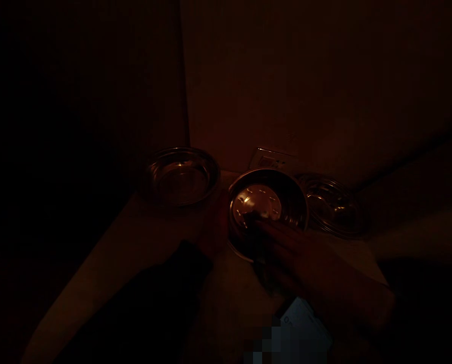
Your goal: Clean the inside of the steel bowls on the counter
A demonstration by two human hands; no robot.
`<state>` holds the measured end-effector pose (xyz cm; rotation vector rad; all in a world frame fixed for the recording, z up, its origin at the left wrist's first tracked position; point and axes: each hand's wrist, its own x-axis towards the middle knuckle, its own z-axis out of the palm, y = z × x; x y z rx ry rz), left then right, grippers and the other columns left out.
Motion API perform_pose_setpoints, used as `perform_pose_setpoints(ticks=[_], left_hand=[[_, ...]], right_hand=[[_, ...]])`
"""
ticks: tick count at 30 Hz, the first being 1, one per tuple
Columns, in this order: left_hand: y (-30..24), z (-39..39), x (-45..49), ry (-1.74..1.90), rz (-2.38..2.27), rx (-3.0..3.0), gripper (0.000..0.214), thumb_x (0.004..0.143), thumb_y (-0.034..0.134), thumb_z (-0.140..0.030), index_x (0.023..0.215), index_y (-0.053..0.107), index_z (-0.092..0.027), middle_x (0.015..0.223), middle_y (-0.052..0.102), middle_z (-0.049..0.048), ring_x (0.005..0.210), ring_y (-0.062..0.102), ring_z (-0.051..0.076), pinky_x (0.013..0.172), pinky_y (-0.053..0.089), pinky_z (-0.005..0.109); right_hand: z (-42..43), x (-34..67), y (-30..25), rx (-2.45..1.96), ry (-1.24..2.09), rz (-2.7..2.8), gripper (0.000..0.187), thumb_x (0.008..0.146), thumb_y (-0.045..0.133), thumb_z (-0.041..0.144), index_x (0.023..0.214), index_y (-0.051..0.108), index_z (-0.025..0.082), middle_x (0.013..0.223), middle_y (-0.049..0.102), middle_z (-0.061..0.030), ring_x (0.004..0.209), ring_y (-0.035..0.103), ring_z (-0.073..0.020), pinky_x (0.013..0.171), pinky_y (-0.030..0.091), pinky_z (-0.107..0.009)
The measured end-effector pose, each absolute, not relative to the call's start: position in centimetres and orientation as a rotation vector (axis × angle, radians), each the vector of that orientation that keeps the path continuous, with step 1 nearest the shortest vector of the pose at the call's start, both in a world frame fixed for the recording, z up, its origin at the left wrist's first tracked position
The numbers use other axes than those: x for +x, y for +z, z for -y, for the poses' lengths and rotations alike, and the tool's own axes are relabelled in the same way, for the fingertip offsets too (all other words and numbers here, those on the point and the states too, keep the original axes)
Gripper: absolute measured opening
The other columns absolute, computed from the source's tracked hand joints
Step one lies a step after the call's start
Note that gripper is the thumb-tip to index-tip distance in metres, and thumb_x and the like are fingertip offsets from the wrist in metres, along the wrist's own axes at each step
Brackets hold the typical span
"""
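Note:
The scene is very dark. A round, shiny metal bowl is tilted so that its inside faces me. At its left side my left hand grips the wall, its fingers mostly lost in shadow. My right hand reaches over the near rim, with its fingers inside the bowl. Under those fingers, and hanging below the rim, is a dark, soft-looking cloth, its outline hard to make out.
Another metal bowl stands on the pale tabletop to the left. Shiny metal plates or lids lie to the right. Behind is a wall with a socket plate. A pale box-like thing, partly pixelated, shows in front.

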<state>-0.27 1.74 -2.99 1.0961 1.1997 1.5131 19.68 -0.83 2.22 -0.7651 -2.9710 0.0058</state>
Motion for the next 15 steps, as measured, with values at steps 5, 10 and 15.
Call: perform_pose_setpoints(ticks=[5,10,15], left_hand=[[-2.2,-1.4,0.0,1.474,-1.185,0.977,0.046,0.096,0.030,-0.043,0.095,0.069,-0.017,0.099,0.073,0.0041,0.098,0.064,0.019,0.099,0.043,0.034],[-2.8,-1.8,0.0,1.502,-1.213,1.027,0.043,0.095,0.032,-0.042,0.098,0.068,-0.019,0.101,0.073,0.0030,0.104,0.062,0.019,0.104,0.040,0.035],[-3.0,-2.1,0.0,1.498,-1.262,1.063,0.044,0.095,0.030,-0.044,0.098,0.067,-0.020,0.101,0.072,0.0051,0.105,0.062,0.021,0.105,0.040,0.040]], right_hand=[[1.3,20.5,1.6,-0.691,0.175,3.015,0.053,0.091,0.052,0.014,0.143,0.043,0.020,0.150,0.041,-0.0122,0.134,0.042,-0.0247,0.105,0.045,-0.041],[1.2,21.3,1.2,-0.697,0.200,3.088,0.061,0.088,0.048,0.005,0.147,0.037,0.017,0.153,0.035,-0.0137,0.139,0.034,-0.0258,0.106,0.043,-0.042],[0.7,21.1,-0.4,-0.684,0.195,3.041,0.073,0.085,0.040,-0.006,0.151,0.024,0.022,0.153,0.034,-0.0100,0.139,0.033,-0.0208,0.107,0.042,-0.039]])
